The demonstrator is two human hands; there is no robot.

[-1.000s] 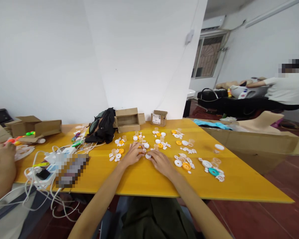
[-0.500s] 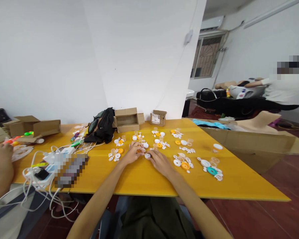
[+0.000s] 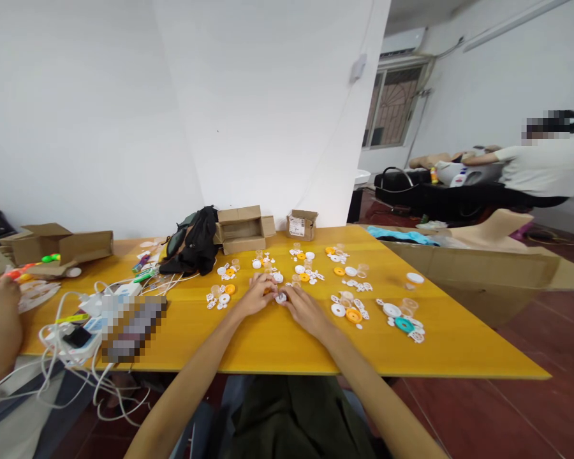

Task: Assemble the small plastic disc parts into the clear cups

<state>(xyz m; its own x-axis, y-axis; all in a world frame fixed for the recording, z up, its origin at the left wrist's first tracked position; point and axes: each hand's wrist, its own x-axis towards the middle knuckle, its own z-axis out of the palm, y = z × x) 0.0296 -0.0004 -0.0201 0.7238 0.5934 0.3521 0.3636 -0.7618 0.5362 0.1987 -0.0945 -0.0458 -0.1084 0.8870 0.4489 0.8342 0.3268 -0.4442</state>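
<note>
Over the middle of the yellow table, my left hand and my right hand meet, fingertips curled together. Between them is a small white round plastic piece, pinched by both; its finer detail is too small to tell. Just beyond the fingers lies a white plastic disc. To the right of my right hand sit an orange ring-shaped part and a white wheel-like disc. Left of my left hand is another orange round part with small white cut-out pieces.
Several clusters of similar parts, one with a teal ring, spread over the table. A lidded clear cup stands at right. Cardboard boxes and a black bag line the back. Power strips and a co-worker's hand are at left.
The fingers of both hands have shifted slightly around the small white piece, still held between them. The whole view has moved a little.
</note>
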